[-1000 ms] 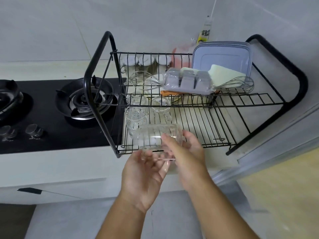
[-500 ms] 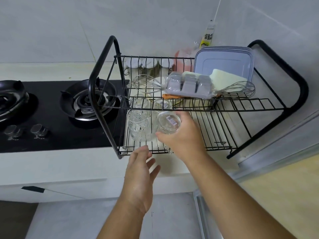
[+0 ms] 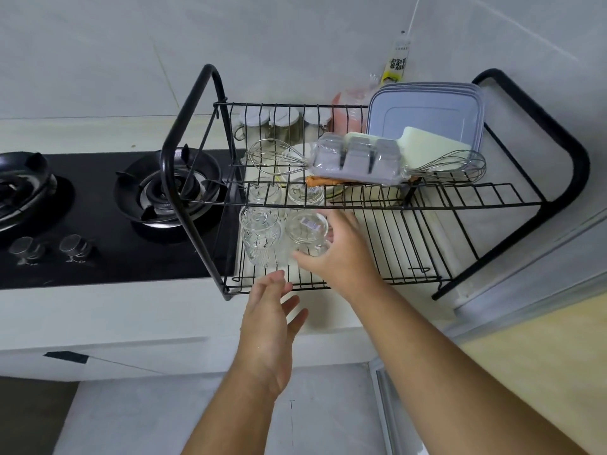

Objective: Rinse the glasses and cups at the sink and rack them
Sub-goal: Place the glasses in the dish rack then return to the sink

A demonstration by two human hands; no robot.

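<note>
A clear glass (image 3: 307,233) with a small sticker on its base stands upside down on the lower shelf of the black wire rack (image 3: 423,270). My right hand (image 3: 341,254) grips it, thumb in front and fingers behind. Just left of it stands a ribbed clear glass (image 3: 261,239), also upside down. Two more clear glasses (image 3: 282,193) sit behind them under the upper shelf. My left hand (image 3: 272,320) hovers with relaxed fingers in front of the rack's front edge and holds nothing.
The rack's upper shelf carries two whisks (image 3: 276,156), a grey lidded tray (image 3: 358,159), a pale cutting board (image 3: 430,146) and a stack of lidded containers (image 3: 427,113). A black gas hob (image 3: 98,218) lies to the left. Jars (image 3: 282,121) stand behind the rack.
My right hand turned the glass base-up and carried it into the rack, setting it beside the ribbed glass. My left hand let go of the glass and dropped back toward me.
</note>
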